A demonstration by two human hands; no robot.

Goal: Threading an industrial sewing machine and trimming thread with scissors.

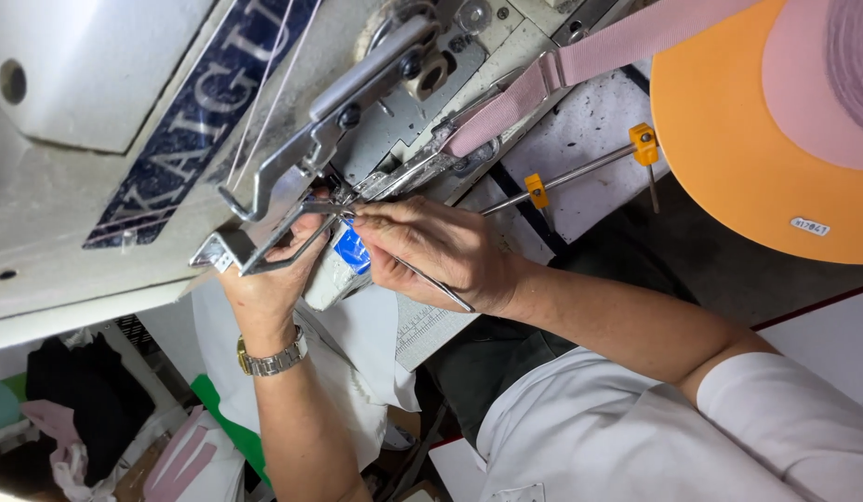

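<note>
Off-white industrial sewing machine head (87, 177) w/ dark blue lettered strip fills upper left, tilted diag across view. Big orange flat disc (729, 139) top right, carrying roll of pink tape (822, 84). Pale pink webbing strap (580, 65) running from disc area down-left into machine's metal folder/guide near needle zone. White work table (599, 121) behind, w/ thin steel rod (580, 175) bearing two small orange clips (644, 141).

Left hand (269, 279) under presser area, fingers curled up against bent silver wire guard/lever (273, 232), touching it; gold-and-silver metal wristwatch (272, 356) on wrist. Closed-ish grip, exact hold partly hidden by metal.

Right hand (441, 251) pinched shut on slim silver tweezers (431, 279), tips aimed left at needle zone, rear end sticking out lower right past palm. Fingertips just beside machine's metal parts.

White fabric piece (357, 325) hanging below both hands, small blue patch (352, 251) between hands, touching right thumb side. Thin white threads (264, 102) running down machine face to needle zone. White short sleeve (785, 409) lower right. Dark and pink cloth pile (69, 409) lower left, green bit (232, 423) beside.
</note>
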